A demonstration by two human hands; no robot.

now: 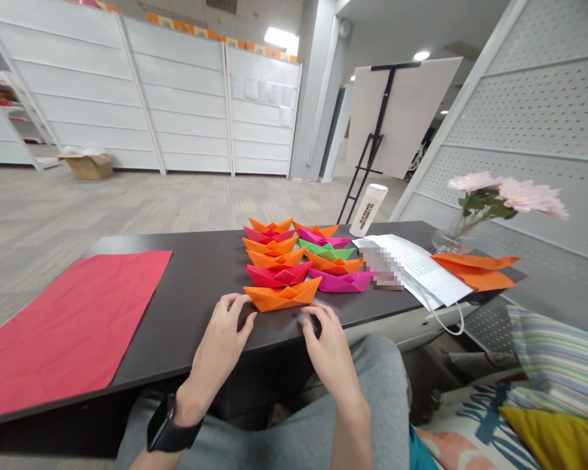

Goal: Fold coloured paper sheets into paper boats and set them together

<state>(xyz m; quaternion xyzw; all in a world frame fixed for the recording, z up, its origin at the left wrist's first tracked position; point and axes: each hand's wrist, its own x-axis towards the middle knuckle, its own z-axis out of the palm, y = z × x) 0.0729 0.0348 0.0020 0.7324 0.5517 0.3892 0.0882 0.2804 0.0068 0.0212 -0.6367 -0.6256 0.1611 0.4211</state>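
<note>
An orange paper boat (283, 297) stands nearest to me at the front of two rows of folded boats. My left hand (225, 329) is at its left end, fingers curved and thumb apart, with the fingertips close to the paper. By the right end is my right hand (326, 343), its fingers also bent and apart; whether either hand touches the boat I cannot tell. Directly behind sits a red paper boat (279, 275), with several orange and red ones beyond. The right row has a magenta boat (340, 281) in front and a green boat (326, 252) farther back.
A large red paper sheet (78, 320) covers the left of the dark table (196, 281). To the right lie white printed papers (416, 264) with a cable, and orange paper (480, 271). A white cup (369, 210) and a glass vase (453, 238) of pink flowers stand behind.
</note>
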